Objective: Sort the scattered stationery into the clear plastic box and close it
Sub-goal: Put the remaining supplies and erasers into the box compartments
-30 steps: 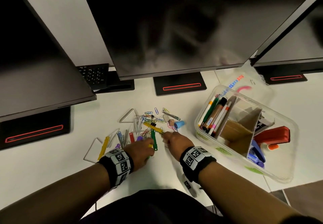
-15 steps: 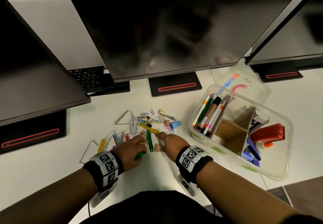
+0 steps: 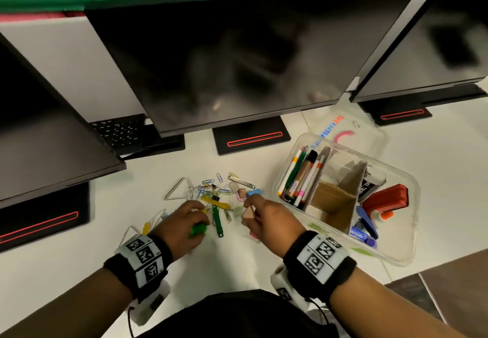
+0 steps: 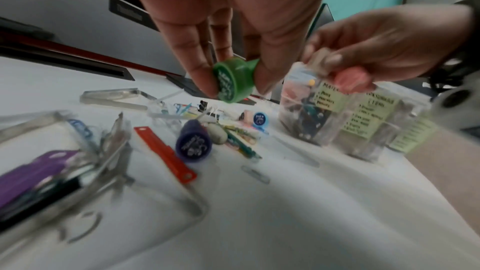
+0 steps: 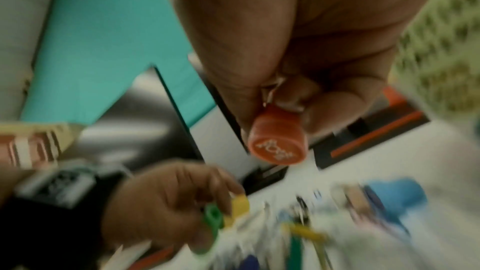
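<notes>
My left hand [image 3: 184, 225] pinches a small green round sharpener [image 4: 233, 80] between thumb and fingers, lifted just above the desk. Beside it, my right hand [image 3: 266, 217] holds a beige eraser [image 3: 248, 212] at the fingertips and a pink-orange round sharpener [image 5: 276, 145] lower in the palm. The scattered pile of paper clips, fasteners and erasers [image 3: 215, 195] lies on the white desk just beyond both hands. To the right stands the clear plastic box [image 3: 396, 256], lid off, with pens [image 3: 298, 176], cardboard dividers [image 3: 335, 203] and a red stapler [image 3: 385, 197] inside.
Three dark monitors on black stands [image 3: 250, 138] line the back of the desk. The box's clear lid [image 3: 351, 132] lies behind the box. A blue sharpener [image 3: 254, 193], a purple one [image 4: 193, 145] and a red fastener strip [image 4: 163, 153] lie loose.
Both hands have drawn back from the pile toward me and lifted. The left has come up with the green sharpener, the right with the eraser and pink-orange sharpener.
</notes>
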Action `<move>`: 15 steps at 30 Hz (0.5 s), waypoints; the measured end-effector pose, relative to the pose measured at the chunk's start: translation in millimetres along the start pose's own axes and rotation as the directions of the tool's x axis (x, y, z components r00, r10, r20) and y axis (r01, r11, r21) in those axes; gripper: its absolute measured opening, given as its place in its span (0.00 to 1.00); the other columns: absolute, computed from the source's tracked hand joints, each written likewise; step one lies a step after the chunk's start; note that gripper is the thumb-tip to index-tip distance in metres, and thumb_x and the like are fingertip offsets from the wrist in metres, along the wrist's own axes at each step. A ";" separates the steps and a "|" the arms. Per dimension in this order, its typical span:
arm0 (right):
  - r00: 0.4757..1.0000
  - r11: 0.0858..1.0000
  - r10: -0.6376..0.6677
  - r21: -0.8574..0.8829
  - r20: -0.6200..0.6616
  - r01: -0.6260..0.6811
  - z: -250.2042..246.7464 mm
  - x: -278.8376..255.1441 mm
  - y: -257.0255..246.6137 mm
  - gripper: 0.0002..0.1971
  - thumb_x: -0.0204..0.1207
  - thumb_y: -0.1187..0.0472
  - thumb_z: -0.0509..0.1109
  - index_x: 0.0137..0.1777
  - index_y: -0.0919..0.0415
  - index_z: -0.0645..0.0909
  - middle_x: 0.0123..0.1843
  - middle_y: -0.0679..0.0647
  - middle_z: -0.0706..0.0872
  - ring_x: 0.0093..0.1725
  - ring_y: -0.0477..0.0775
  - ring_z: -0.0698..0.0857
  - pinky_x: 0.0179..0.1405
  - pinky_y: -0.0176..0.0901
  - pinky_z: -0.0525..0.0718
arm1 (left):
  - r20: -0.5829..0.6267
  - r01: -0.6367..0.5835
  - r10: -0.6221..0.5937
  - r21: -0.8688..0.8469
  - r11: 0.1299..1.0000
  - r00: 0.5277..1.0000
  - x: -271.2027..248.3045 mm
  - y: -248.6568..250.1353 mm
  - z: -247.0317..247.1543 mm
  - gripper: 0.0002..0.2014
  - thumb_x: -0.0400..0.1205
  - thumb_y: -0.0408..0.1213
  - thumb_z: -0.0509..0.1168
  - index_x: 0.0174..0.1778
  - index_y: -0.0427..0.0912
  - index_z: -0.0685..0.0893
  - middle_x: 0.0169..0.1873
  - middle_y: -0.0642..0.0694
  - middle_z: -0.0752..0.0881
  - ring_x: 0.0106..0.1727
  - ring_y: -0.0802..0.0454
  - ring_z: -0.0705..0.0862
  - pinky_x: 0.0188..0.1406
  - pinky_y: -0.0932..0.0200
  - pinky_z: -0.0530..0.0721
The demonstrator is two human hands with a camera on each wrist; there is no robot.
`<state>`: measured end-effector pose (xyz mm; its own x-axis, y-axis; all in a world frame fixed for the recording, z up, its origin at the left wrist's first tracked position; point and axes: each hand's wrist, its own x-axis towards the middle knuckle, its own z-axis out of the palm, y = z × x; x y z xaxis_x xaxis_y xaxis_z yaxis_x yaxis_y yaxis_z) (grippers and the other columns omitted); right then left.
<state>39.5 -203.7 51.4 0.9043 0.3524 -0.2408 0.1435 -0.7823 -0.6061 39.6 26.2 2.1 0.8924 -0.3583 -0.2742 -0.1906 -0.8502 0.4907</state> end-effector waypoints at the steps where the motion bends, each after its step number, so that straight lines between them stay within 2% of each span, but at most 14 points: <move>1: 0.997 0.999 -0.010 0.053 -0.079 0.014 -12.7 -10.6 -2.4 0.13 0.79 0.57 0.66 0.63 0.55 0.74 0.41 0.54 0.87 0.42 0.55 0.87 0.41 0.39 0.80 | -0.022 0.004 -0.005 -0.030 1.000 1.000 2.4 3.0 -1.7 0.13 0.76 0.36 0.69 0.57 0.45 0.84 0.66 0.53 0.70 0.60 0.52 0.81 0.56 0.76 0.69; 3: 0.965 0.993 0.020 0.118 -0.261 0.012 -36.5 -29.7 2.0 0.09 0.78 0.59 0.67 0.57 0.53 0.75 0.38 0.50 0.88 0.37 0.50 0.88 0.40 0.38 0.83 | -0.074 -0.045 0.036 -0.124 0.991 0.997 10.7 17.2 -4.6 0.12 0.74 0.32 0.72 0.51 0.49 0.86 0.61 0.58 0.70 0.59 0.54 0.81 0.53 0.85 0.69; 4: 0.936 0.991 0.054 0.134 -0.347 -0.007 -46.7 -36.9 6.8 0.08 0.77 0.60 0.68 0.54 0.52 0.76 0.36 0.49 0.89 0.35 0.48 0.87 0.39 0.37 0.83 | -0.109 -0.089 0.071 -0.179 0.980 0.992 14.7 26.2 -6.1 0.13 0.72 0.31 0.73 0.48 0.52 0.86 0.58 0.61 0.71 0.58 0.58 0.80 0.53 0.86 0.70; 5: 0.902 0.989 0.096 0.140 -0.422 -0.040 -55.5 -43.2 15.3 0.08 0.76 0.61 0.69 0.53 0.52 0.76 0.36 0.49 0.89 0.34 0.49 0.87 0.38 0.38 0.84 | -0.139 -0.130 0.100 -0.229 0.965 0.985 18.8 38.0 -7.7 0.14 0.71 0.30 0.74 0.46 0.55 0.86 0.56 0.65 0.71 0.56 0.65 0.79 0.54 0.84 0.72; 7: 0.844 0.985 0.171 0.093 -0.509 -0.144 -68.8 -51.0 33.3 0.10 0.75 0.60 0.70 0.55 0.55 0.77 0.39 0.53 0.89 0.37 0.54 0.88 0.39 0.46 0.86 | -0.178 -0.207 0.161 -0.279 0.938 0.971 24.7 64.2 -10.1 0.13 0.71 0.31 0.75 0.46 0.52 0.86 0.56 0.70 0.69 0.53 0.76 0.76 0.55 0.81 0.74; 9: 0.827 0.965 0.238 0.026 -0.509 -0.262 -75.3 -56.2 51.1 0.11 0.76 0.60 0.70 0.57 0.57 0.77 0.42 0.57 0.89 0.40 0.58 0.89 0.41 0.51 0.88 | -0.177 -0.281 0.237 -0.300 0.912 0.955 29.6 92.1 -9.7 0.11 0.72 0.32 0.74 0.48 0.49 0.87 0.56 0.68 0.70 0.52 0.81 0.74 0.51 0.85 0.72; 13: 0.851 0.938 0.309 -0.013 -0.424 -0.347 -73.5 -62.8 71.5 0.13 0.76 0.60 0.70 0.59 0.59 0.78 0.47 0.59 0.90 0.46 0.60 0.89 0.47 0.46 0.86 | -0.097 -0.360 0.347 -0.281 0.890 0.933 36.5 136.9 -5.9 0.10 0.75 0.35 0.72 0.52 0.45 0.86 0.61 0.59 0.72 0.59 0.66 0.76 0.55 0.76 0.75; 15: 0.857 0.938 0.325 0.019 -0.401 -0.346 -73.0 -65.7 76.5 0.16 0.75 0.65 0.69 0.63 0.59 0.78 0.52 0.58 0.89 0.51 0.59 0.88 0.51 0.42 0.83 | -0.072 -0.386 0.381 -0.258 0.886 0.922 42.8 152.7 -6.0 0.11 0.75 0.35 0.71 0.54 0.44 0.86 0.64 0.54 0.73 0.60 0.64 0.75 0.54 0.84 0.69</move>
<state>20.5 -324.3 76.1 0.9825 -0.1577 -0.0993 -0.1863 -0.8461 -0.4994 51.1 -116.7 70.3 0.7794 -0.6265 -0.0062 -0.4080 -0.5151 0.7538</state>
